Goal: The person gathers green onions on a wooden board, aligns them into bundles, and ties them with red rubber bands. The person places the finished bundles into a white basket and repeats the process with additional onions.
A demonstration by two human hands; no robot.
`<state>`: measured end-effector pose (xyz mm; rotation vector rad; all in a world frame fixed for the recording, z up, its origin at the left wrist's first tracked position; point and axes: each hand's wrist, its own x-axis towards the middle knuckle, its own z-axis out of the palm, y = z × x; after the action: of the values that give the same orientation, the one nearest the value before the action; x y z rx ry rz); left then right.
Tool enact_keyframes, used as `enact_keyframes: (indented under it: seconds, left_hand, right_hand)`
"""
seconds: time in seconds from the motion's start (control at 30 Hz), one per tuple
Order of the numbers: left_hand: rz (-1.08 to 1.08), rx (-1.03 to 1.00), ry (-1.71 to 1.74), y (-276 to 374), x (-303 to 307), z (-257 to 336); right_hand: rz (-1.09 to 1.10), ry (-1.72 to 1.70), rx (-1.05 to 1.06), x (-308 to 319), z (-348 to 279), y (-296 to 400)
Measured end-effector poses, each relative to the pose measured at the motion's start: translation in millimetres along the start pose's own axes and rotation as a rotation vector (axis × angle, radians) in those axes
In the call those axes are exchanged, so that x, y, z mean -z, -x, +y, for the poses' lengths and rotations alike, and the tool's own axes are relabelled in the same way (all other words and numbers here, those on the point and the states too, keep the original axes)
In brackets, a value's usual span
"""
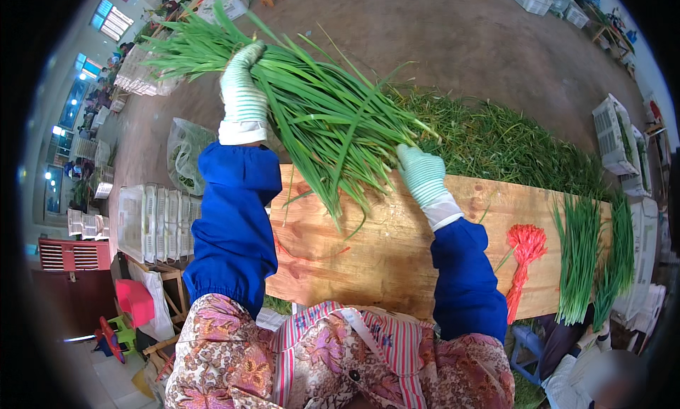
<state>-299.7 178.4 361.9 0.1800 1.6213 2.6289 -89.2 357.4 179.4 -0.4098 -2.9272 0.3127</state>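
A large loose bunch of garlic chives (pixel 324 106) hangs in the air over the far edge of a wooden board (pixel 372 255). My left hand (pixel 244 84), in a striped white-green glove, is closed around its leafy part. At the pale stem ends, my right hand (pixel 422 170), gloved alike, grips the bunch; its fingertips are partly hidden. Some leaves droop towards the board. A red tie strip (pixel 319 256) lies below the bunch, and a bundle of red ties (pixel 520 255) rests right of my right forearm.
Neat chive bundles (pixel 577 260) lie at the board's right end, near a co-worker's arm (pixel 579 350). Loose chive trimmings (pixel 504 138) are heaped beyond the board. White plastic crates (pixel 159 223) and a clear plastic bag (pixel 188 154) stand at left. A blue stool (pixel 526 350) is lower right.
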Motion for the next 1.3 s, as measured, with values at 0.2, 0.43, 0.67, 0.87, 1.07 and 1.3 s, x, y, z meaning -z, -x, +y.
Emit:
enact_keyframes:
  seconds: [0.2,0.43,0.67,0.87,1.07,1.3]
  left_hand:
    - [-0.046,-0.06,0.163,-36.5,33.4,22.5]
    - [-0.073,0.002,0.118,-3.1,23.3,35.9]
    - [-0.281,0.011,0.177,-4.8,39.0,45.7]
    - [-0.35,0.001,0.217,-2.0,55.8,56.1]
    - [-0.462,-0.019,0.16,16.1,48.3,48.9]
    - [-0.449,0.006,0.176,37.7,24.1,37.6]
  right_hand:
    - [-0.209,0.058,-0.493,-34.0,128.3,26.0]
    - [0.014,-0.81,0.009,36.7,54.2,-23.7]
    - [-0.204,-0.766,-0.351,-32.1,56.5,13.5]
    - [0.115,-0.482,-0.691,-43.8,158.0,9.7]
    - [-0.228,-0.79,-0.236,23.0,52.4,-22.5]
    - [0.059,-1.32,-0.621,-34.0,-36.4,-56.3]
